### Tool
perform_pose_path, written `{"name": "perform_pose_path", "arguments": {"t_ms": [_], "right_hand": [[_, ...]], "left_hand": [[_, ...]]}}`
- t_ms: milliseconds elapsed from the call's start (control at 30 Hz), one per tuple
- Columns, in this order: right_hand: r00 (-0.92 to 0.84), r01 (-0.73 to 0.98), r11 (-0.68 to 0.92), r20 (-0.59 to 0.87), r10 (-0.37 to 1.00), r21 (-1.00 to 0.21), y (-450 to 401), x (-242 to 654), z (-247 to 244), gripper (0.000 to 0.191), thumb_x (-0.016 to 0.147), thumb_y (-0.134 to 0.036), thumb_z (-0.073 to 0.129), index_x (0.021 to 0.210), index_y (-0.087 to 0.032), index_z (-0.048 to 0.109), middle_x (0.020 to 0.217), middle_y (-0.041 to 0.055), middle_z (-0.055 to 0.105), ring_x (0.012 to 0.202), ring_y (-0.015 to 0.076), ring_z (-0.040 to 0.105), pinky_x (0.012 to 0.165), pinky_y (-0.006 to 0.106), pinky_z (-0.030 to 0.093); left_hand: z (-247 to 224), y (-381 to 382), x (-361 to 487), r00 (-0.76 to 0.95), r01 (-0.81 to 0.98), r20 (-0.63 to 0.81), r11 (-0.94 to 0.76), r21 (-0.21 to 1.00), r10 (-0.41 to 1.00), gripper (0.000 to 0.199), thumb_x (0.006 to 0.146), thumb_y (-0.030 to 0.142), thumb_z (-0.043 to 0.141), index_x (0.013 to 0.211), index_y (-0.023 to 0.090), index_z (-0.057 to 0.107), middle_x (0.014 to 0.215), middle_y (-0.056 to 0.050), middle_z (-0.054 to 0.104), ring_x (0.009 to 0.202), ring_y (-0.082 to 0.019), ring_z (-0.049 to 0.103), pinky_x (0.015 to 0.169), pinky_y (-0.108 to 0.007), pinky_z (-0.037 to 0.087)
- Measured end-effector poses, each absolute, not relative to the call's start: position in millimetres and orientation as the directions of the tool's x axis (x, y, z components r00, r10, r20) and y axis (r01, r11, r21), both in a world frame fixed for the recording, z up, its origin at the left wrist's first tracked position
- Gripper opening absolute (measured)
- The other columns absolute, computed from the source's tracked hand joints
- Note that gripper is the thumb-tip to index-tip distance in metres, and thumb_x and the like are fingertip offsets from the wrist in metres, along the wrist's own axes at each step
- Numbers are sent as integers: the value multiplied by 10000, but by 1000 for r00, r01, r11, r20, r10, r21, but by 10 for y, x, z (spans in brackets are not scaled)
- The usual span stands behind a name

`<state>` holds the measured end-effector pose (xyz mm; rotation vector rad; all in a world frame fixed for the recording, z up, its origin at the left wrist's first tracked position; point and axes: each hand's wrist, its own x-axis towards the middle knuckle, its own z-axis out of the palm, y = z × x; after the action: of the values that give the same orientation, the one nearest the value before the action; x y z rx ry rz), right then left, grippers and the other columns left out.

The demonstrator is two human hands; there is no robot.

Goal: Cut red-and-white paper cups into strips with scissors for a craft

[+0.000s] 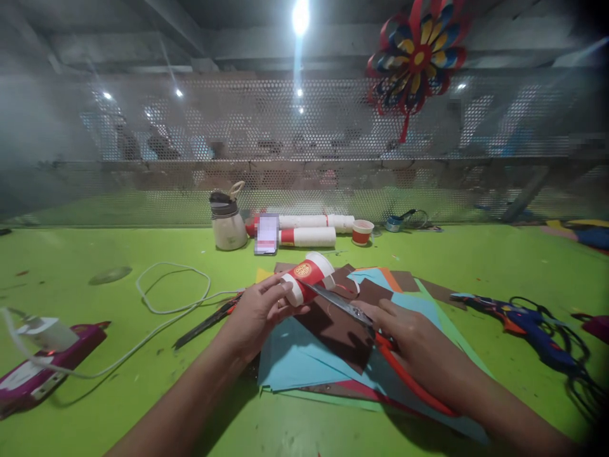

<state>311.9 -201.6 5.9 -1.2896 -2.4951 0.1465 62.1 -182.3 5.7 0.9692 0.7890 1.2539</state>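
Note:
A red and white paper cup (311, 271) lies tilted in my left hand (266, 304), whose fingers are wrapped round its base. My right hand (399, 320) grips the scissors (404, 374) by their red-orange handles. The scissor blades point left and meet the cup's side; a cut strip curls away near its rim. Below both hands, sheets of light blue paper (297, 355) and brown paper (342, 333) are spread in an overlapping pile on the green table (157, 406).
Behind stand a bottle (228, 225), a phone (266, 235), stacked cups (309, 237) and a small cup (362, 233). Another dark tool (207, 322) lies at left, beside a white cable (143, 343) and power strip (52, 368). A blue glue gun (528, 327) is at right.

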Motion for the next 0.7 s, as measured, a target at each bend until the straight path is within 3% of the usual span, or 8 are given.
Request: {"name": "perform_pose_path", "arguments": {"t_ms": [333, 533, 700], "right_hand": [[-523, 766, 592, 292, 801, -250, -2037, 3101, 44, 507, 836, -100, 433, 1297, -276, 549, 923, 79, 683, 797, 226, 656, 745, 358, 528], [-530, 771, 584, 253, 809, -253, -2033, 3111, 23, 455, 857, -135, 442, 1281, -253, 555, 916, 85, 674, 800, 231, 645, 744, 365, 515], [-513, 784, 543, 179, 840, -301, -2016, 3072, 61, 433, 876, -134, 408, 1266, -247, 557, 944, 99, 638, 845, 251, 615, 757, 410, 500]], "left_hand": [[17, -1818, 641, 129, -428, 50, 10, 904, 990, 356, 793, 258, 656, 1123, 126, 657, 1086, -129, 688, 927, -240, 662, 831, -380, 539], [-12, -1805, 660, 63, -436, 75, -40, 899, 995, 479, 783, 242, 676, 1238, 122, 582, 1179, -151, 645, 973, -256, 649, 846, -405, 532], [-19, -1809, 690, 44, -365, 60, -40, 930, 997, 603, 728, 232, 724, 1297, 144, 547, 1108, -127, 684, 983, -261, 640, 843, -397, 524]]}}
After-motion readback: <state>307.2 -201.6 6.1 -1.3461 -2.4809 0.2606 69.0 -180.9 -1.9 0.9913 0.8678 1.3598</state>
